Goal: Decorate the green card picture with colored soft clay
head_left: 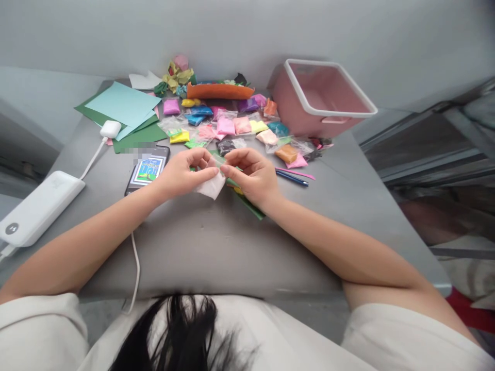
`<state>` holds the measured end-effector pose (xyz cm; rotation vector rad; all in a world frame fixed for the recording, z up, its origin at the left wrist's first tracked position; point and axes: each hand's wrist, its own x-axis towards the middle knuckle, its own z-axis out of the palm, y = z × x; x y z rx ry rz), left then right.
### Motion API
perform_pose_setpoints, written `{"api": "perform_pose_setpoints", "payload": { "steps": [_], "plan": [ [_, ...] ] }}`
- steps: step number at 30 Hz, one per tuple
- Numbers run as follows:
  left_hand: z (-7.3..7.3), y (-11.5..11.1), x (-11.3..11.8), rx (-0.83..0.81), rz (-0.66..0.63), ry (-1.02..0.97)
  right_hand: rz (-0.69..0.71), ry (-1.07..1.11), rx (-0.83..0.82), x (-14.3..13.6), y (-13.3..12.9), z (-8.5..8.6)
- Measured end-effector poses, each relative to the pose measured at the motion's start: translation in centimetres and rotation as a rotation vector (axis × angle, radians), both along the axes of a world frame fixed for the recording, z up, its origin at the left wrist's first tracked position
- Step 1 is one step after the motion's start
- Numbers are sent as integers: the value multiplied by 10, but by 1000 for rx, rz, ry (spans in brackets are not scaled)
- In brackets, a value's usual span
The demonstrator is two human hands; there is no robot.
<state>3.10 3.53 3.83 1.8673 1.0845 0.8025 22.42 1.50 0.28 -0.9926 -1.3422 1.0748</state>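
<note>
"Status, quick?"
"Nearest me, white packet [211,189], up off the desk [209,252] between both hands. Left hand [189,172] pinches one side of its clear top, right hand [251,178] the other, thumbs to fingers."
"Progress?"
"In hand: done. Opened? Can't tell. White contents look inside, so nothing's out, I'd judge."
"Beyond?"
"Coloured packets [225,126] lying about, then pink bin [309,121], far right."

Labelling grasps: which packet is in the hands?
The white packet, held between the left hand and right hand; the other packets, mostly brightly coloured, lie beyond on the table.
</note>
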Motion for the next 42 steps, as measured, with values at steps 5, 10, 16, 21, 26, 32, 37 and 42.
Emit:
{"api": "perform_pose_setpoints", "payload": {
  "steps": [5,10,16,21,26,32,37,42],
  "plan": [
    [-3,0,2,-23,61,-144,68,105,-153,3,6,-7],
    [-4,2,0,44,51,-127,93,121,-156,6,9,-9],
    [-4,2,-5,257,70,-36,33,145,-168,6,9,-5],
    [-3,0,-5,302,56,9,31,143,-124,6,7,-5],
    [-5,-3,-1,275,64,-13,70,97,-100,4,3,-6],
    [-5,-8,0,345,-46,15,122,-8,-78,2,-1,0],
    [-4,-8,-2,385,-75,71,202,-86,-40,4,-1,8],
    [23,5,-19,319,52,381,154,-115,31,17,21,9]
  ]
}}
